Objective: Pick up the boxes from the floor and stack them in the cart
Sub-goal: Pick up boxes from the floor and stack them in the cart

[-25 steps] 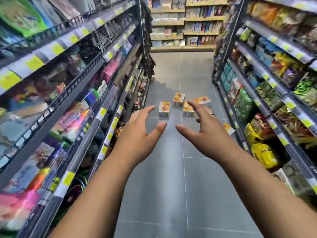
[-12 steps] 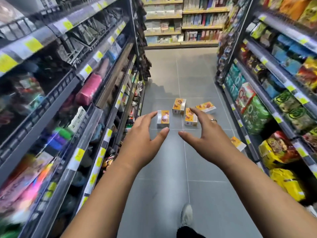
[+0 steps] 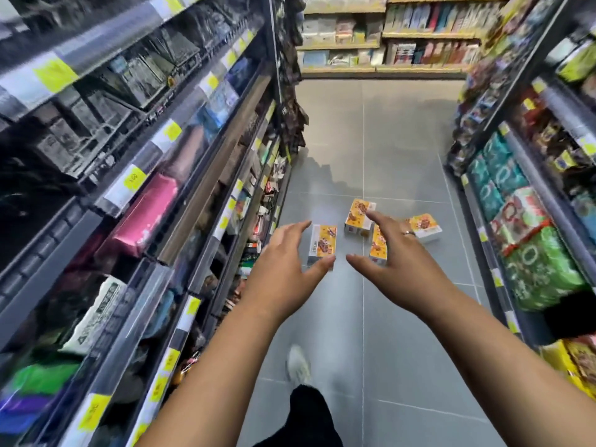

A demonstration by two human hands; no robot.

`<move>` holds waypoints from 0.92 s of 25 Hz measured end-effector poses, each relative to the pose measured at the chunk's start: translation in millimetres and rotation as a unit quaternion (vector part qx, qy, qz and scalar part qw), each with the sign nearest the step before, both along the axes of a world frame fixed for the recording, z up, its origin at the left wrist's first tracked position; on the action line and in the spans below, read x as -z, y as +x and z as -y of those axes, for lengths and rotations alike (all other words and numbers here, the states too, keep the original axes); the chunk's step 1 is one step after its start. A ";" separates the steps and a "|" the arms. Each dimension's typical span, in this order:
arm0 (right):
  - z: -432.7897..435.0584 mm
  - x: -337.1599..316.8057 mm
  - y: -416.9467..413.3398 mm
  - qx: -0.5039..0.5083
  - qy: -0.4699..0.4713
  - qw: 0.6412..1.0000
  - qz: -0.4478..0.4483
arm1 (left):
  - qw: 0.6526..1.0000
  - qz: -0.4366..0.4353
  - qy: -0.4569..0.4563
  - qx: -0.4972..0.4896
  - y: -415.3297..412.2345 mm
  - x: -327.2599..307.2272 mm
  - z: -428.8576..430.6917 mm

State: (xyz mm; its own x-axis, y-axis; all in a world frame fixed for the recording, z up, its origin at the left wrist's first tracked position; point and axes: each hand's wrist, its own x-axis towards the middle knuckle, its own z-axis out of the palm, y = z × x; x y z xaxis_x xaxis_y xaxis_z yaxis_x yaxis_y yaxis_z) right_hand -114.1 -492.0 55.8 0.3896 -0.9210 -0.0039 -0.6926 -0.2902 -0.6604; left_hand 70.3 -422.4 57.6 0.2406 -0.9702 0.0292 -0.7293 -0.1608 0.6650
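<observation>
Approach under way. Walks up the aisle toward boxes (image 3: 322,243) on the floor (image 3: 403,140), now larger and nearer than a second ago, with a shoe (image 3: 298,364) stepping in at the near edge. Reaches out with left hand (image 3: 283,269) and right hand (image 3: 396,262), both spread wide, thumbs inward, holding nothing, short of the boxes. Counts four in a loose mid-aisle cluster: one upright at left, one farther off, one partly behind the right fingers, one flat at right. Shows no cart. Judges pickup close, nothing gathered yet; left box likely first.

orange-white boxes (image 3: 323,244), seemingly four, floor-scattered
</observation>
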 end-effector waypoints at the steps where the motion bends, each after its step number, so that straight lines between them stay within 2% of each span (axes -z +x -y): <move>1: 21.9 4.9 8.1 0.001 0.001 1.000 -0.003 | 1.000 0.000 0.002 0.001 9.3 5.1 22.9; 7: 168.9 31.4 67.9 0.031 0.006 0.999 -0.014 | 0.999 -0.005 0.018 0.025 81.5 26.4 178.9; 13: 276.1 64.0 113.6 0.051 0.042 0.998 -0.004 | 0.998 0.016 0.043 0.045 133.9 52.0 304.5; 16: 327.4 88.7 120.3 0.059 0.057 0.997 -0.011 | 0.996 0.006 0.074 0.057 140.1 78.8 354.2; 20: 398.9 141.6 126.6 0.053 0.090 0.994 -0.042 | 0.990 -0.007 0.138 0.019 142.9 136.8 421.9; 23: 459.6 196.9 137.5 0.025 0.122 0.989 -0.084 | 0.979 -0.071 0.187 -0.034 141.3 199.0 476.1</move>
State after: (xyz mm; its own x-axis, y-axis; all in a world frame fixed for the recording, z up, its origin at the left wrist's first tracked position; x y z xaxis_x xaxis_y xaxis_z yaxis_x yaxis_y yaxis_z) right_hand 23.3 -951.6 -141.1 0.3191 -0.9026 -0.2889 -0.8073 -0.0992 -0.5818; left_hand 211.6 -898.4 -141.5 0.2804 -0.8884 -0.3634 -0.6127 -0.4571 0.6447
